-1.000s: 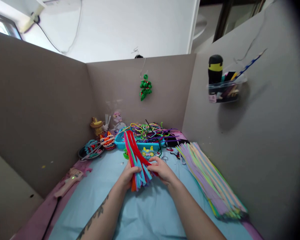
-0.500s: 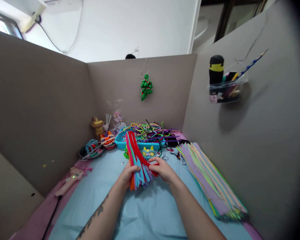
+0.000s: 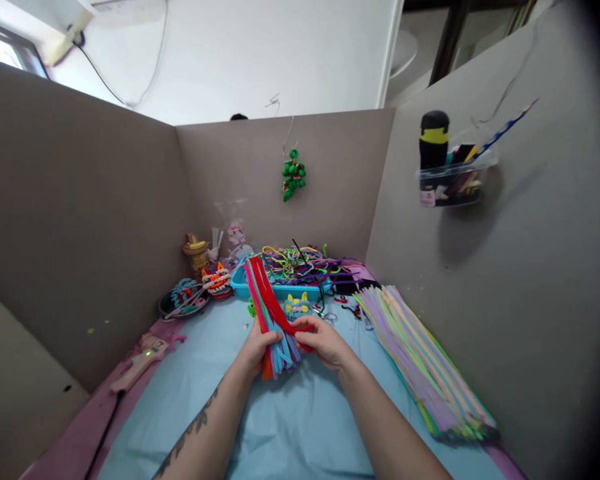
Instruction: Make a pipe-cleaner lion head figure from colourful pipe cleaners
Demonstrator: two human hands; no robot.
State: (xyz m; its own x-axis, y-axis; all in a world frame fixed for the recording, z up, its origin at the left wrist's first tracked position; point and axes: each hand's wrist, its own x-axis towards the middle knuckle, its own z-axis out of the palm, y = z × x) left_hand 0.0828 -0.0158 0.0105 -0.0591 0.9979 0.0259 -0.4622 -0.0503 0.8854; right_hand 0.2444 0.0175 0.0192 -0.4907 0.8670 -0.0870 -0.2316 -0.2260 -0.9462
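Observation:
My left hand (image 3: 260, 347) is closed around a bundle of pipe cleaners (image 3: 283, 357) in pink, red, teal, blue, purple and orange. The bundle stands tilted, its upper end leaning left toward the blue tray. At its right side my right hand (image 3: 323, 341) pinches several red pipe cleaners (image 3: 280, 313), which bend away from the rest near their lower ends. Their upper part still lies along the bundle. Just behind my hands sits a small yellow and blue figure (image 3: 297, 305) made of fuzzy stems.
A blue tray (image 3: 285, 291) of loose coloured stems stands at the back. Pastel pipe cleaners (image 3: 425, 367) lie along the right partition. On the left are a dark bowl (image 3: 183, 307) and a pink glue gun (image 3: 139, 365). A clear bin (image 3: 450, 187) hangs at right.
The bundle's upper end has tipped slightly left. My right hand has shifted a little left, still pinching the red pipe cleaners, and my left hand keeps its hold.

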